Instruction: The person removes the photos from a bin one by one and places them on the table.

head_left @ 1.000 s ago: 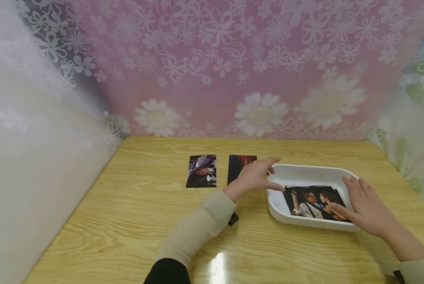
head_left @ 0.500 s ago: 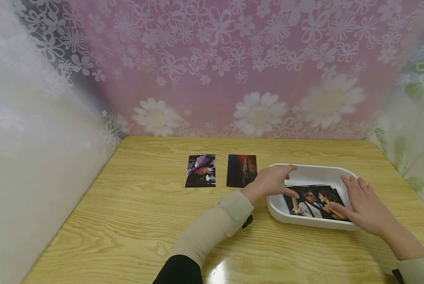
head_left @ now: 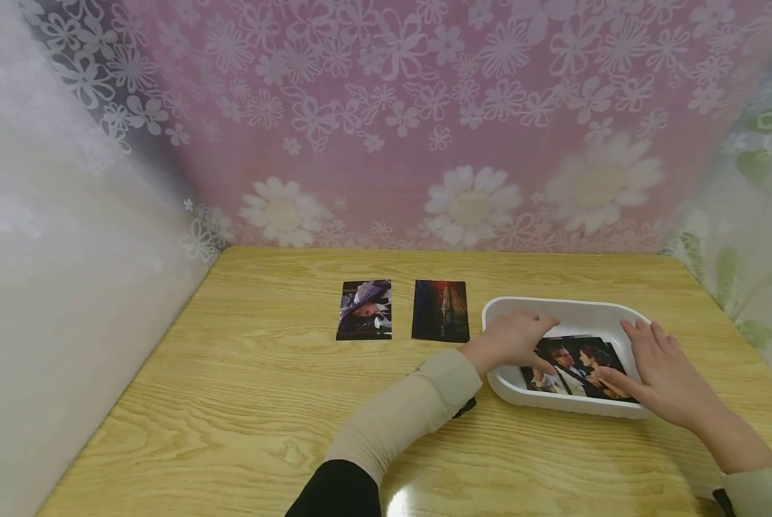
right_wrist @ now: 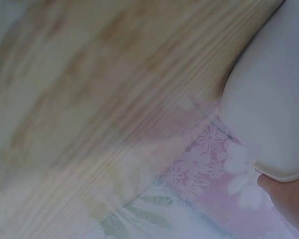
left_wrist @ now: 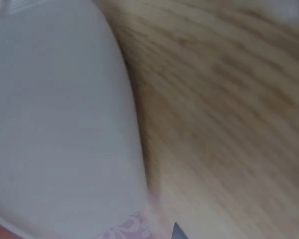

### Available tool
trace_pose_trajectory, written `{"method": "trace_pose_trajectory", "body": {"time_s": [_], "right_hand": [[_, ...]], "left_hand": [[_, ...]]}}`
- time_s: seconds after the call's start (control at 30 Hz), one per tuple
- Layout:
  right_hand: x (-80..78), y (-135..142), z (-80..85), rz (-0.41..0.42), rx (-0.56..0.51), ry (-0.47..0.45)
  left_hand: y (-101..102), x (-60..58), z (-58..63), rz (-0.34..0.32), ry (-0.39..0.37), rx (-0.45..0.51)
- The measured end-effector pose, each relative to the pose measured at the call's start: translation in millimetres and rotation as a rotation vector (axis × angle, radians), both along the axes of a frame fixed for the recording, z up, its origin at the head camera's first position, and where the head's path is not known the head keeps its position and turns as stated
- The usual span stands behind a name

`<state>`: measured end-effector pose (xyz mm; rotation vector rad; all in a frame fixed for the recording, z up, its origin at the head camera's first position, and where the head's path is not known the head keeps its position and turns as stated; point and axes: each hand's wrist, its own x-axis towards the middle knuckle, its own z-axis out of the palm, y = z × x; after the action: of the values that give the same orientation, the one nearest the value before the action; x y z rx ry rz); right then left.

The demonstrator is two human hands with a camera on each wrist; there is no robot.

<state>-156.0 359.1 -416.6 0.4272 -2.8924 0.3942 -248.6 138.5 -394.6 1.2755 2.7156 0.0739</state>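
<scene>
A white oval-cornered tray (head_left: 569, 405) sits on the right side of the table, with a small pile of photos (head_left: 582, 362) inside. The top one shows two people close together. My left hand (head_left: 515, 337) reaches over the tray's left end, its thumb at the photos' left edge and its fingers spread apart from it. On the tray's right end rests my right hand (head_left: 673, 373), fingers extended over the rim and thumb over the photos' right side. Both wrist views are mostly filled by the tray's outer wall (left_wrist: 65, 124) and blurred wood.
Two more photos lie flat left of the tray: one with a purple hat (head_left: 365, 310) and a dark one with a blue and red background (head_left: 440, 311). A pink flowered curtain (head_left: 360, 143) hangs behind the wooden table (head_left: 230, 402), with pale curtains at both sides.
My left hand has moved right, from the tray's left rim to over the photo pile, uncovering the dark photo on the table. The right hand has stayed in place.
</scene>
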Motion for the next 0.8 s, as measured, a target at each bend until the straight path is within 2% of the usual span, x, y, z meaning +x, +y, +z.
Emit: {"method": "trace_pose_trajectory", "body": {"time_s": [0.1,0.2,0.4,0.57,0.8], "right_hand": [[0.5,0.1,-0.2,0.001,0.000,0.001],[0.8,0.1,-0.4,0.003,0.001,0.002],[1.4,0.6,0.5,0.003,0.003,0.000],[1.2,0.4,0.8,0.000,0.007,-0.002],[0.8,0.8,-0.7,-0.002,0.007,0.002]], "left_hand": [[2.5,0.8,-3.1,0.003,0.010,-0.067],[3.7,0.9,-6.1,0.006,-0.017,-0.095],[4.4,0.0,-8.0,-0.011,-0.095,-0.095],[4.7,-1.2,-9.1,0.004,-0.160,-0.098],[5.7,-1.8,-9.9,0.038,-0.175,-0.098]]}}
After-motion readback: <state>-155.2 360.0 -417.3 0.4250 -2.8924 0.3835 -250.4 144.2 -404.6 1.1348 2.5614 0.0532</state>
